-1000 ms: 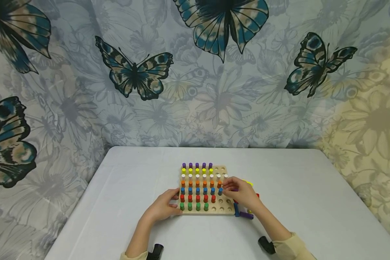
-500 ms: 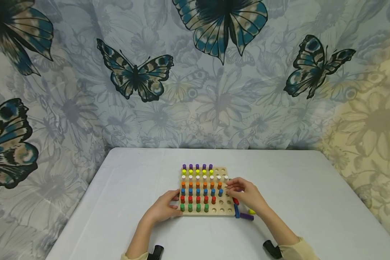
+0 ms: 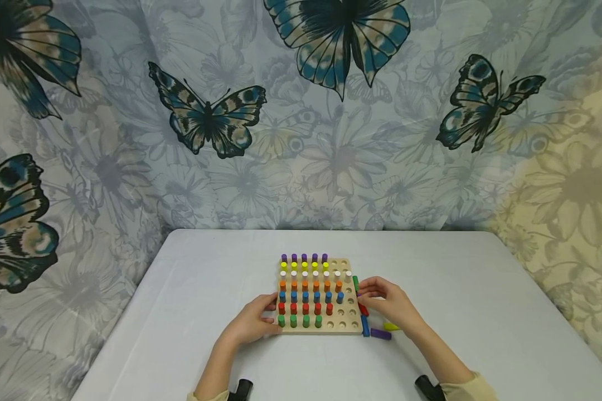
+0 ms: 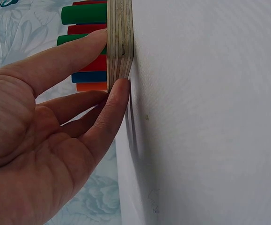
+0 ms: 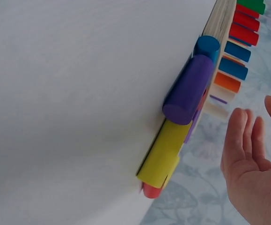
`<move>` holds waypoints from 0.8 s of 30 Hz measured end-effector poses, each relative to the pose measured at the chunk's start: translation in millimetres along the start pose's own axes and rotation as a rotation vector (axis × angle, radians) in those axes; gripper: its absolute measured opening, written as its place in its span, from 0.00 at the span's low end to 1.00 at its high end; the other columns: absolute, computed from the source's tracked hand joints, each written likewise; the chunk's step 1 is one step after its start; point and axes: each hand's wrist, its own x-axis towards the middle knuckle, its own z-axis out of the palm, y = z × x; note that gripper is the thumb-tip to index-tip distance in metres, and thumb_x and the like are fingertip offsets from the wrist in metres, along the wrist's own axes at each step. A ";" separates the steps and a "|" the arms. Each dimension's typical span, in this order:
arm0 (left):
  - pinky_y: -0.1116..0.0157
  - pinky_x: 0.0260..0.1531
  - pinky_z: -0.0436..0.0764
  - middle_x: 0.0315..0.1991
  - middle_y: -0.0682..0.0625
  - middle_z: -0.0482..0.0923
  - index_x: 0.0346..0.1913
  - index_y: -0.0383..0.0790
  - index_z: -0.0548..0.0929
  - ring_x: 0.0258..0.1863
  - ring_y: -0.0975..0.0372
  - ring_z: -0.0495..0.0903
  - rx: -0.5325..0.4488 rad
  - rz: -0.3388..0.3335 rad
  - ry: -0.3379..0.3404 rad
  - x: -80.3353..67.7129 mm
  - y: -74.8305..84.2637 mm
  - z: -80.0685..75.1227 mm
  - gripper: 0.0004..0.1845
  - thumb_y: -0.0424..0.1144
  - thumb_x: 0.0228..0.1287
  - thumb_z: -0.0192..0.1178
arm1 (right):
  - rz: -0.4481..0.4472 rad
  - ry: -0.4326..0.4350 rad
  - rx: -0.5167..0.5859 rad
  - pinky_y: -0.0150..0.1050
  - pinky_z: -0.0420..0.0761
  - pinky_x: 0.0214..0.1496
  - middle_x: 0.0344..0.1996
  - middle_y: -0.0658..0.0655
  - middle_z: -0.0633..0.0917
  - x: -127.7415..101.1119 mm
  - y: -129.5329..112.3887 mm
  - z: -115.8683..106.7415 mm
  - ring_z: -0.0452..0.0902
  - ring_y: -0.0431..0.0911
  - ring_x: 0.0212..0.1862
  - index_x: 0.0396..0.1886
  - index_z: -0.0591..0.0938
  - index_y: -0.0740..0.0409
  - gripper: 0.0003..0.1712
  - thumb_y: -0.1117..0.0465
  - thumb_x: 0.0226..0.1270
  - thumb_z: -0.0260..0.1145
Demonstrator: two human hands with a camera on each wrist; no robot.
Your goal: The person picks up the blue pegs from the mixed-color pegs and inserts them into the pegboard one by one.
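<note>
A wooden pegboard (image 3: 321, 331) bears rows of upright pegs in purple, yellow, white, orange, blue, red and green, with bare holes at its right side. My left hand (image 3: 251, 319) holds the board's left edge; in the left wrist view the thumb and fingers touch its layered side (image 4: 121, 42). To the right of the board, my right hand (image 3: 392, 302) hovers with nothing between thumb and fingers. Loose pegs lie near it: green (image 3: 356, 283), red (image 3: 363, 309), blue (image 3: 365, 326), yellow (image 3: 391, 327) and purple (image 3: 381, 334). The hand partly hides others.
A white-covered table (image 3: 456, 289) carries the board. Behind it hangs a cloth backdrop (image 3: 341, 184) printed with butterflies and flowers. Dark wrist-worn devices (image 3: 428, 387) show near both sleeves. In the right wrist view, a loose yellow peg (image 5: 161, 152) lies beyond the purple one.
My right hand has drawn back rightward from the board's right edge. The green loose peg beside the board has come into sight. My left hand stays in place.
</note>
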 end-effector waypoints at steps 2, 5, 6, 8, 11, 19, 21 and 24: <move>0.58 0.48 0.81 0.61 0.35 0.69 0.69 0.24 0.63 0.54 0.48 0.76 0.001 0.002 0.001 0.1 -0.2 0.1 0.44 0.29 0.50 0.73 | 0.009 -0.001 0.009 0.34 0.80 0.47 0.44 0.56 0.84 -2.3 0.0 -1.7 0.79 0.47 0.46 0.51 0.79 0.63 0.18 0.61 0.63 0.69; 0.58 0.48 0.81 0.61 0.34 0.69 0.69 0.23 0.63 0.53 0.48 0.76 -0.001 0.002 0.002 0.0 0.0 0.3 0.44 0.29 0.50 0.73 | 0.023 0.003 0.009 0.32 0.80 0.45 0.43 0.56 0.84 -5.4 0.5 -3.6 0.78 0.47 0.45 0.50 0.79 0.63 0.17 0.62 0.64 0.69; 0.58 0.48 0.81 0.61 0.34 0.69 0.69 0.23 0.63 0.53 0.48 0.76 0.000 0.002 0.003 -0.1 0.0 0.5 0.44 0.29 0.50 0.73 | 0.029 0.004 0.007 0.31 0.80 0.45 0.42 0.55 0.84 -6.2 0.9 -4.2 0.78 0.47 0.45 0.50 0.79 0.63 0.17 0.61 0.64 0.69; 0.58 0.48 0.82 0.61 0.34 0.69 0.69 0.23 0.63 0.53 0.48 0.77 0.002 0.002 0.002 0.0 0.2 0.5 0.44 0.29 0.50 0.73 | 0.036 0.005 0.002 0.30 0.80 0.44 0.41 0.55 0.83 -8.2 2.3 -5.2 0.78 0.47 0.44 0.50 0.79 0.63 0.17 0.61 0.63 0.69; 0.58 0.48 0.81 0.61 0.35 0.69 0.69 0.24 0.63 0.52 0.49 0.77 0.002 -0.002 0.000 -0.3 0.6 0.7 0.44 0.29 0.50 0.73 | 0.042 0.006 -0.010 0.29 0.80 0.43 0.41 0.54 0.83 -9.7 5.6 -6.5 0.78 0.47 0.43 0.49 0.79 0.63 0.17 0.61 0.63 0.70; 0.58 0.48 0.81 0.61 0.35 0.70 0.69 0.24 0.63 0.53 0.49 0.77 0.012 -0.005 0.001 0.2 0.3 0.6 0.44 0.29 0.50 0.73 | 0.051 -0.025 -0.020 0.30 0.81 0.43 0.43 0.56 0.83 -13.0 12.5 -11.7 0.78 0.47 0.43 0.50 0.79 0.65 0.17 0.64 0.63 0.69; 0.58 0.48 0.81 0.61 0.35 0.70 0.69 0.25 0.63 0.53 0.49 0.76 0.013 -0.010 0.002 0.3 0.5 0.6 0.43 0.29 0.50 0.73 | 0.052 -0.033 -0.024 0.30 0.81 0.42 0.43 0.56 0.83 -13.8 13.7 -13.1 0.78 0.47 0.42 0.50 0.78 0.65 0.17 0.64 0.63 0.69; 0.57 0.48 0.81 0.61 0.35 0.69 0.69 0.25 0.63 0.53 0.49 0.77 0.012 -0.013 0.002 0.6 1.4 0.1 0.43 0.29 0.50 0.73 | 0.060 -0.042 -0.033 0.30 0.81 0.41 0.42 0.56 0.83 -14.9 14.8 -14.7 0.78 0.47 0.41 0.50 0.79 0.65 0.18 0.64 0.62 0.70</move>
